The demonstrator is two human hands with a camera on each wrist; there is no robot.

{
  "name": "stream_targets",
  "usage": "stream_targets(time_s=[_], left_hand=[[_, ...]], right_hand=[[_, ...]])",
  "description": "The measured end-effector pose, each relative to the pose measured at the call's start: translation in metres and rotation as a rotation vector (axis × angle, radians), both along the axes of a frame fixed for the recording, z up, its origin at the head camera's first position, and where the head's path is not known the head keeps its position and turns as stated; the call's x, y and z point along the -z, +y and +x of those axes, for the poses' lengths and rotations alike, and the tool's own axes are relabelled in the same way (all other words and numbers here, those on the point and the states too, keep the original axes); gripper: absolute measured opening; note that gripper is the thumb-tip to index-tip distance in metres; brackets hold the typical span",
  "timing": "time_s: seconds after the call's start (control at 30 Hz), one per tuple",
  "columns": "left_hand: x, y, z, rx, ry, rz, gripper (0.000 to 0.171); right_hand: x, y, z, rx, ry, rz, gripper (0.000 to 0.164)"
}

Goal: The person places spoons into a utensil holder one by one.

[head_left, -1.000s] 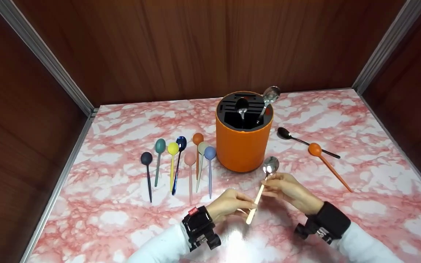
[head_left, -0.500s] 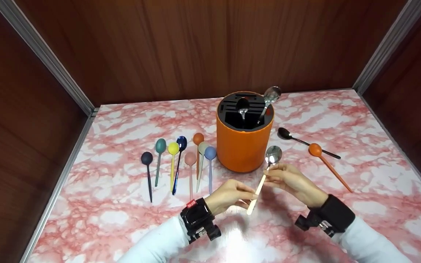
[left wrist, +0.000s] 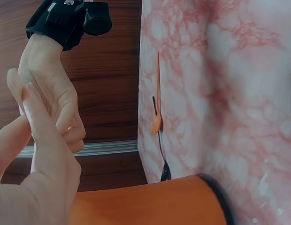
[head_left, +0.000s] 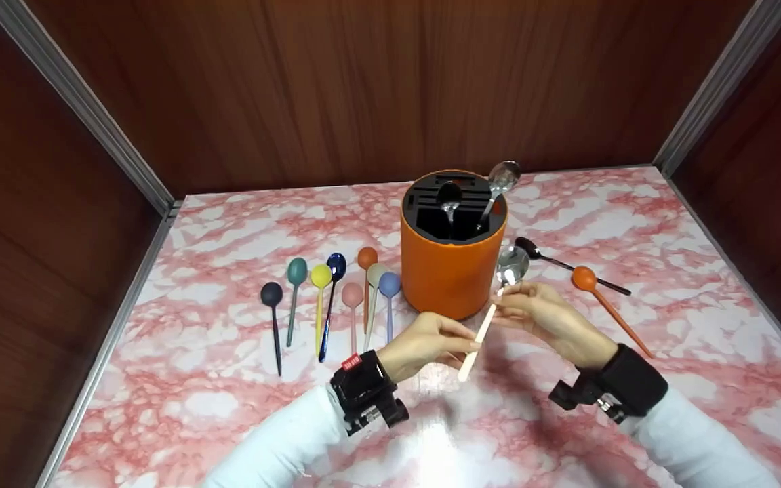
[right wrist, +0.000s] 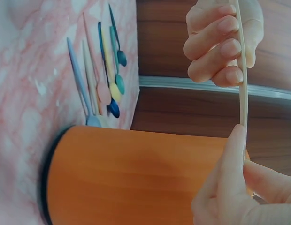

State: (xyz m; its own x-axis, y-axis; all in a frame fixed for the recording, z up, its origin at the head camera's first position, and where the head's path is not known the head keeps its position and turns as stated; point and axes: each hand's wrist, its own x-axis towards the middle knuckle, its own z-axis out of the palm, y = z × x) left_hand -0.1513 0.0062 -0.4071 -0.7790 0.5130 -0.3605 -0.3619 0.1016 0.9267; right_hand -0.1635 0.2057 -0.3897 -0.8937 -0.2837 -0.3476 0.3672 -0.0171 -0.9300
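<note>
A spoon with a shiny silver bowl and a cream handle is held tilted in front of the orange utensil holder. My left hand pinches the handle near its lower end. Higher up, close below the bowl, the fingers of my right hand pinch the same handle. In the right wrist view the cream handle runs between both hands, while the left wrist view mostly hides it behind fingers. Two silver spoons stand in the holder's black insert, one upright and one leaning right.
Left of the holder lie several coloured spoons, among them a yellow one, a teal one and a dark navy one. A black spoon and an orange spoon lie to its right. Wooden panels enclose the marbled table.
Both hands have moved forward with the spoon, away from the body. Its bowl now overlaps the holder's right side and the black spoon's end. Other spoons and the holder stay put.
</note>
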Motion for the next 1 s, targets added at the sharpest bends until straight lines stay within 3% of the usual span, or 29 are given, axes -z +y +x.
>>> stream_targets(time_s=[0.37, 0.73, 1.0], left_hand=[[-0.013, 0.0, -0.004, 0.009, 0.053, 0.003, 0.027], [-0.032, 0.003, -0.01, -0.04, 0.083, 0.032, 0.027], [-0.045, 0.006, -0.018, -0.061, 0.122, 0.01, 0.026]], right_hand=[[-0.018, -0.001, -0.007, 0.004, 0.035, -0.005, 0.021], [-0.043, -0.001, -0.013, 0.029, 0.078, 0.037, 0.027], [-0.059, 0.001, -0.018, 0.053, 0.108, -0.024, 0.025]])
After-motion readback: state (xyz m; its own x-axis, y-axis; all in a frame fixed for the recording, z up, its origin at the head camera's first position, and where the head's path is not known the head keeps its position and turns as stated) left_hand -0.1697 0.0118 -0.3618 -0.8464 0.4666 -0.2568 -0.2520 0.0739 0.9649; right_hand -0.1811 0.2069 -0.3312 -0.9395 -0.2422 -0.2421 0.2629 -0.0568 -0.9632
